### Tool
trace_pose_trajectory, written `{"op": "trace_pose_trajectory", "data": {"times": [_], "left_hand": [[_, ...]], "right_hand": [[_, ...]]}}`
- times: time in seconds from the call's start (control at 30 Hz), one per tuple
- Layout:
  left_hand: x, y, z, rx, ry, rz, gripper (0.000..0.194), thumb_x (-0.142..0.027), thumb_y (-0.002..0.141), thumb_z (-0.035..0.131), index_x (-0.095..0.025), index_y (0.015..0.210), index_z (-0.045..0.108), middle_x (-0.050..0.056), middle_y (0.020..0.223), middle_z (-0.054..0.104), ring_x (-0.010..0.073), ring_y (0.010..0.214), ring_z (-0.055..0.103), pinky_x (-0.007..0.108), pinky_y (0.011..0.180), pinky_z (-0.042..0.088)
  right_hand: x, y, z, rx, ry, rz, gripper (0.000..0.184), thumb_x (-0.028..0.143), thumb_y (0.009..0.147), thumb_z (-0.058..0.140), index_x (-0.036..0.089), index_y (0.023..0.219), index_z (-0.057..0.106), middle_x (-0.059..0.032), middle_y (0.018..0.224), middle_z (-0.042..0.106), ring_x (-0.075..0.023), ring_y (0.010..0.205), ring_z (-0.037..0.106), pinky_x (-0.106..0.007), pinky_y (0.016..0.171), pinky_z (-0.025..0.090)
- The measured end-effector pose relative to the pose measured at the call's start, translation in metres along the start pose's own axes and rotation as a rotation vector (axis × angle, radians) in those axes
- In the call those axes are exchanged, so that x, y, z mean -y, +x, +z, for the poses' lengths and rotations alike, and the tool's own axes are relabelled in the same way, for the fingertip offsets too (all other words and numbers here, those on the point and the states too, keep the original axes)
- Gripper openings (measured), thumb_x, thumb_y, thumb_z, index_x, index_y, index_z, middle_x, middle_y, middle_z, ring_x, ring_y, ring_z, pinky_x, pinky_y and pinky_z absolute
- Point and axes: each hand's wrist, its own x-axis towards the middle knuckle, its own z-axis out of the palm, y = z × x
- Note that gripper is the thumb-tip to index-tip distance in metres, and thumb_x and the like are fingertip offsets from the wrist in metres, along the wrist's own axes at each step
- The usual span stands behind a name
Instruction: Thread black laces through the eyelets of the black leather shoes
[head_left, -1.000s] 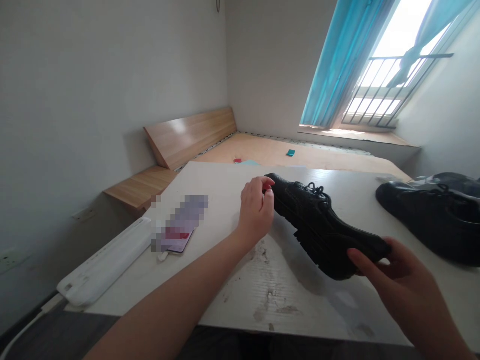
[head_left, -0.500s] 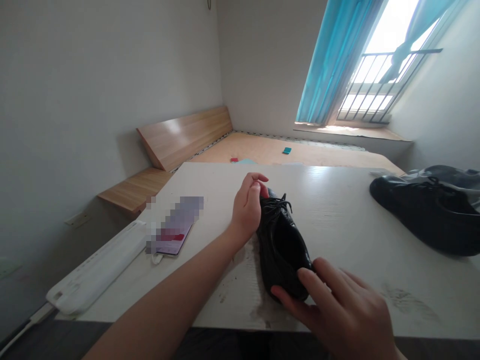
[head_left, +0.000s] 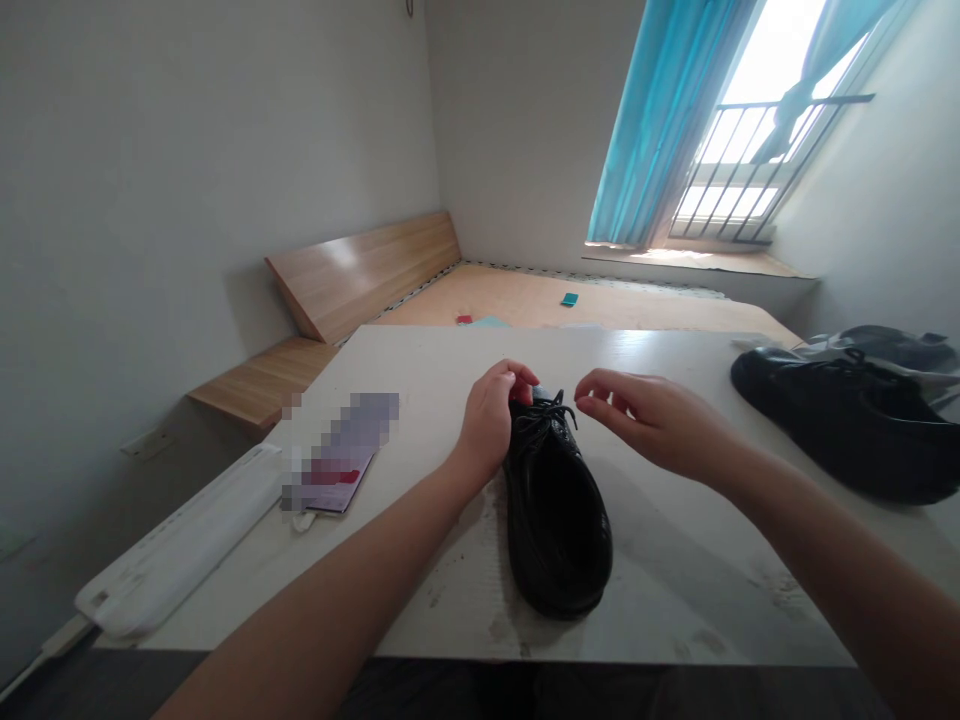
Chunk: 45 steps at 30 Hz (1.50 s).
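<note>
A black lace-up shoe (head_left: 556, 510) stands on the white table (head_left: 675, 570), toe pointing toward me. My left hand (head_left: 489, 418) is closed on the shoe's far end, fingers curled over its collar beside the laces (head_left: 550, 412). My right hand (head_left: 651, 418) hovers just right of the laces, above the table, with thumb and forefinger pinched together. I cannot make out whether a lace end is in that pinch.
A second black shoe (head_left: 840, 430) lies at the table's right edge against a plastic bag. A long white block (head_left: 180, 550) and a booklet (head_left: 337, 455) lie at the left. Behind the table are a wooden bed frame (head_left: 360, 270) and a barred window with a blue curtain (head_left: 660, 120).
The shoe was turned from lying tilted across both hands to standing on the table, toe toward me. My right hand let go of the toe and moved up beside the laces.
</note>
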Motion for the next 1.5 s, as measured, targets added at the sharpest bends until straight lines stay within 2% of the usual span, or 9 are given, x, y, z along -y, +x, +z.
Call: {"op": "trace_pose_trajectory", "data": {"times": [0.17,0.27,0.43,0.57,0.73,0.93,1.23,1.37,1.5], "left_hand": [[0.006,0.009,-0.007,-0.065,0.140,-0.054,0.032,-0.022,0.087,0.025,-0.019,0.078,0.056,0.005,0.080,0.062,0.0191,0.084,0.059,0.034,0.083,0.048],[0.008,0.011,-0.008,0.001,0.242,-0.090,0.030,-0.021,0.084,0.030,-0.018,0.082,0.060,0.006,0.090,0.066,0.0211,0.092,0.060,0.038,0.089,0.047],[0.006,0.008,-0.004,0.123,0.422,-0.043,0.017,-0.019,0.076,0.043,-0.021,0.071,0.059,0.006,0.087,0.062,0.0264,0.099,0.052,0.046,0.099,0.037],[0.006,0.008,-0.005,0.149,0.450,-0.027,0.011,-0.018,0.074,0.043,-0.021,0.073,0.053,0.005,0.085,0.060,0.0249,0.095,0.051,0.044,0.096,0.039],[0.002,0.009,-0.009,0.277,0.405,0.058,0.017,-0.019,0.075,0.038,-0.021,0.062,0.049,0.003,0.083,0.061,0.0217,0.092,0.053,0.038,0.094,0.040],[-0.007,0.005,-0.012,0.308,0.357,0.213,0.012,-0.017,0.070,0.043,-0.020,0.065,0.053,0.003,0.083,0.060,0.0217,0.093,0.052,0.036,0.093,0.039],[-0.012,0.000,-0.012,0.393,0.402,0.226,0.012,-0.019,0.069,0.048,-0.019,0.075,0.057,0.005,0.090,0.060,0.0230,0.096,0.050,0.036,0.092,0.039],[-0.011,-0.001,-0.010,0.379,0.341,0.194,0.008,-0.017,0.069,0.050,-0.019,0.073,0.057,0.004,0.090,0.059,0.0219,0.097,0.051,0.035,0.094,0.038],[-0.009,0.000,-0.006,0.377,0.234,0.114,0.004,-0.021,0.078,0.055,-0.018,0.076,0.056,0.001,0.083,0.058,0.0185,0.088,0.053,0.031,0.086,0.040]], "right_hand": [[-0.027,0.024,0.036,0.135,0.366,0.009,0.041,0.055,0.092,0.045,0.019,0.078,0.057,0.0003,0.065,0.053,-0.0130,0.061,0.048,-0.027,0.058,0.037],[-0.031,0.018,0.049,0.185,0.703,0.024,0.037,0.053,0.088,0.055,0.018,0.079,0.054,0.0014,0.066,0.051,-0.0122,0.061,0.048,-0.026,0.058,0.039],[-0.027,0.009,0.044,0.167,1.090,0.118,0.031,0.044,0.087,0.060,0.017,0.073,0.054,0.0025,0.060,0.047,-0.0107,0.058,0.042,-0.025,0.056,0.034],[-0.026,0.005,0.039,0.229,1.341,0.086,0.025,0.037,0.086,0.061,0.018,0.073,0.054,0.0005,0.070,0.046,-0.0110,0.061,0.039,-0.025,0.055,0.032],[-0.024,0.002,0.040,0.254,1.389,0.105,0.024,0.043,0.084,0.063,0.021,0.081,0.054,-0.0030,0.083,0.049,-0.0133,0.067,0.042,-0.026,0.058,0.037],[-0.021,0.004,0.034,0.114,1.384,0.111,0.029,0.048,0.086,0.054,0.023,0.077,0.041,-0.0006,0.080,0.042,-0.0122,0.062,0.038,-0.027,0.054,0.038],[-0.018,-0.002,0.001,-0.204,0.811,0.130,0.046,0.066,0.088,0.019,0.024,0.070,0.030,0.0017,0.066,0.034,-0.0103,0.048,0.027,-0.025,0.042,0.030],[-0.021,-0.004,-0.005,-0.265,1.164,0.140,0.049,0.066,0.084,0.042,0.022,0.067,0.030,0.0029,0.067,0.029,-0.0094,0.050,0.027,-0.024,0.045,0.027],[-0.022,-0.001,0.004,-0.084,1.662,0.104,0.039,0.049,0.071,0.075,0.023,0.068,0.046,0.0028,0.069,0.033,-0.0097,0.055,0.033,-0.024,0.049,0.031]]}}
